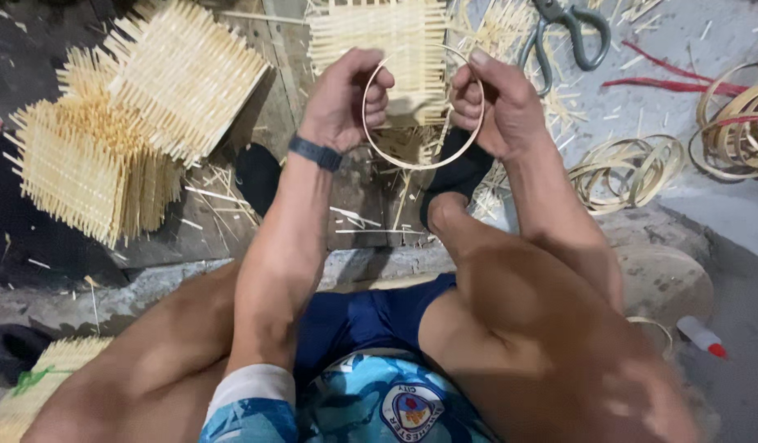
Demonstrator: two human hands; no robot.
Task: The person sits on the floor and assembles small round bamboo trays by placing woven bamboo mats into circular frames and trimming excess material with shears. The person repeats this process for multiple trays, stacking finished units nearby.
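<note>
Workshop floor (691, 33), littered with splints. Both hands, left (346, 98) and right (494, 102), pinch a bamboo hoop (412, 162) closed over a woven mat (379, 37); step looks like shaping the ring, overlap needs fixing.

Dark wristband (315, 152), navy shorts (363, 321), blue patterned shirt (379, 402)

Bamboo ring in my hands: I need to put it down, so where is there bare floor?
Bare grey floor lies between the shears and coiled strips. The woven mats crowd the left; the ring hangs over splinter litter.
</note>
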